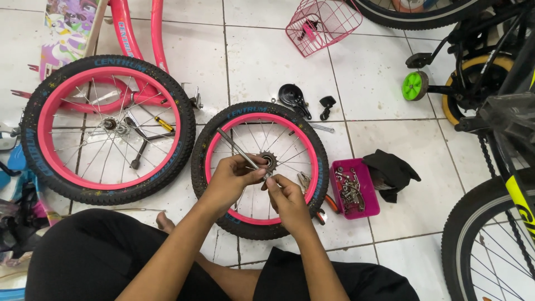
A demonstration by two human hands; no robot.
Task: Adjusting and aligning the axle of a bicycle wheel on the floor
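Fingers [252, 174] of our left hand [231, 179] pinch the thin metal axle rod [237, 147] steady over the small pink-rimmed wheel's [260, 170] sprocket [268, 161], while our right hand [287, 198] pinches a small part beside it.

**Bicycle parts spread across a white-tiled floor**

A larger pink-rimmed bicycle wheel [108, 129], still on its pink frame [136, 30], lies at left on the tiled floor [267, 61], with a yellow-handled screwdriver [163, 123] seen through its spokes. A pink wire basket [324, 23] sits tipped near the top. A pink tray of nuts and bolts [354, 188] rests beside a crumpled black cloth [392, 173]. A black bell [293, 97] lies on the tiles nearby. At right stand a green training wheel [414, 86] and a black bicycle with yellow-green trim [504, 184].
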